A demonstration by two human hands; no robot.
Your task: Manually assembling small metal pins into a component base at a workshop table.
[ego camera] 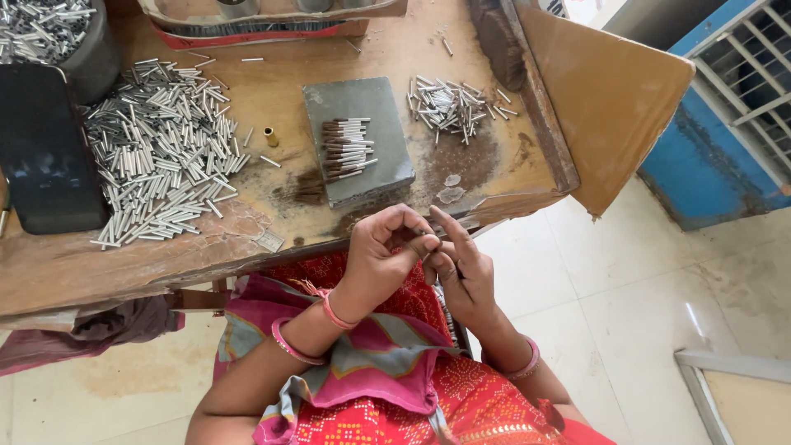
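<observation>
Both hands meet just above my lap, in front of the table's near edge. My left hand is curled, thumb and fingers pinched together on a small thin piece that I can barely make out between the fingertips. My right hand is half open, its long fingers straightened up and leaning against the left fingertips, touching the same small piece; whether it truly grips it I cannot tell. Pink bangles sit on both wrists, over my red and pink clothing.

Just beyond the hands lies the worn wooden table. Straight ahead of my left hand sits a grey block with a row of dark-tipped metal pins lying across it. Farther off, ahead of my right hand, is a small loose heap of silver pins. Well off to the left of my left hand spreads a big pile of silver tubes, with a black phone beside it and a dark tub of more pins behind that. A single brass sleeve stands between the big pile and the block.
</observation>
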